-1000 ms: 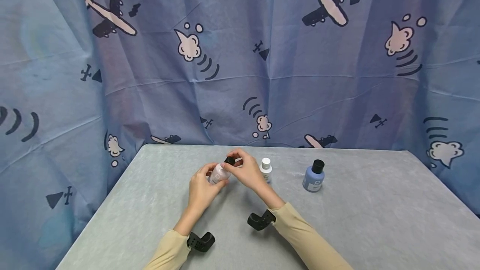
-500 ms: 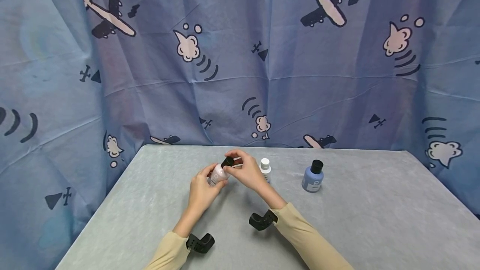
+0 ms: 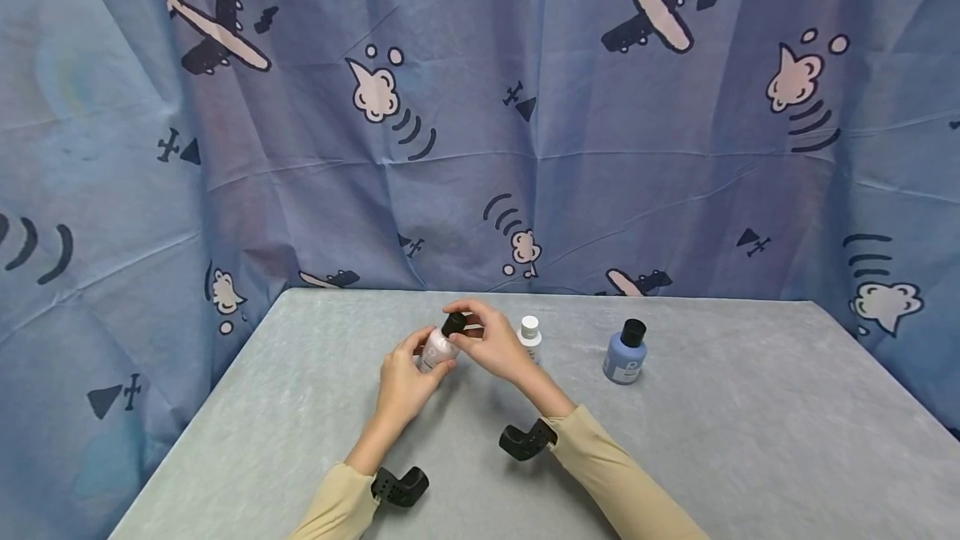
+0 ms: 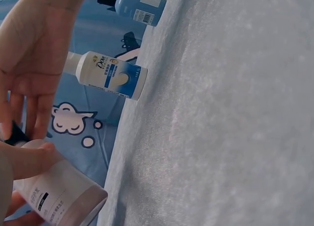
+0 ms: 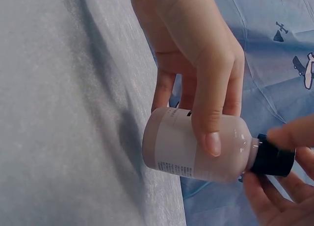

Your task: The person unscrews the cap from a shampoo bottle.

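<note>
You have a pale pink plastic bottle (image 3: 437, 351) between your two hands, tilted, with its black cylindrical cap (image 3: 453, 324) up and towards your right side. Your left hand (image 3: 403, 379) holds its body: the thumb lies across the side by the label and the other fingers curl round the opposite side, set apart by the width of the bottle. Your right hand (image 3: 493, 348) has its fingers narrowed on the cap, thumb on one side and fingertips on the other. The cap sits at the neck, with a thin band of pink showing beneath it in the right wrist view. You cannot tell from these views whether the base touches the pale grey, cloth-like tabletop (image 3: 735, 423).

Just beside your right hand stands a white bottle with a white cap and a blue lower section (image 4: 114, 75), upright, its lower part partly hidden from the head view by your wrist. Further to your right, well apart from your hands, a blue round-shouldered bottle with a black cap (image 3: 625, 358) stands upright.

You wear beige sleeves (image 3: 622, 473) and a black device (image 3: 401, 487) on each wrist. Behind the tabletop hangs a blue fabric curtain printed with aeroplanes and clouds (image 3: 465, 132).
</note>
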Demonstrator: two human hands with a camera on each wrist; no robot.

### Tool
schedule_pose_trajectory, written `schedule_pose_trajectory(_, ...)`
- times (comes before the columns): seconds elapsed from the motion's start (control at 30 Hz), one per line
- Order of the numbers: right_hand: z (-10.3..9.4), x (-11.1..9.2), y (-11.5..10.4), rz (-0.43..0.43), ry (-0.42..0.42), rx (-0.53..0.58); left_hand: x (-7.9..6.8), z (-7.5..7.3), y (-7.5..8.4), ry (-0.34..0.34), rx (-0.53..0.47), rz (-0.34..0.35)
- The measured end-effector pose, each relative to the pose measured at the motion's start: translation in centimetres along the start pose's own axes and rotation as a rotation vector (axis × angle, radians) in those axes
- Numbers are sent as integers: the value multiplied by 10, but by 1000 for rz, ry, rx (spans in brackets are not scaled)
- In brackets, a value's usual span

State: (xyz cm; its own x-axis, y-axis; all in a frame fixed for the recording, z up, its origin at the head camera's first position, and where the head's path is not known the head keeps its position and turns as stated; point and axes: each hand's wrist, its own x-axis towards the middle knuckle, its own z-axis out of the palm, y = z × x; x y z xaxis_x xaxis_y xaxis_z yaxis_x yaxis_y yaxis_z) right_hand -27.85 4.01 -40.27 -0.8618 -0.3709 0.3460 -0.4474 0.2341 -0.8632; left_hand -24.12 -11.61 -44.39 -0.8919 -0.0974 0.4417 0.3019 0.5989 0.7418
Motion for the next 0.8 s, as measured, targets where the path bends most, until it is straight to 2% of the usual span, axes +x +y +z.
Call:
schedule_pose_trajectory(0.1, 0, 0, -1, 16, 30, 10, 0, 0, 0, 22, -12, -10)
schedule_pose_trajectory(0.27, 2, 0, -2, 76, 119, -50, 0, -1, 2, 44, 1, -17)
schedule_pose_trajectory(0.4, 3, 0, -4, 139, 148, -77, 0, -2, 1, 60, 23, -1)
schedule_pose_trajectory(0.57, 3, 0, -6, 164, 155, -105, 0, -3, 0, 65, 31, 20)
schedule_pose_trajectory(0.8, 2, 0, -9, 113, 104, -84, 0, -4, 0, 45, 32, 16)
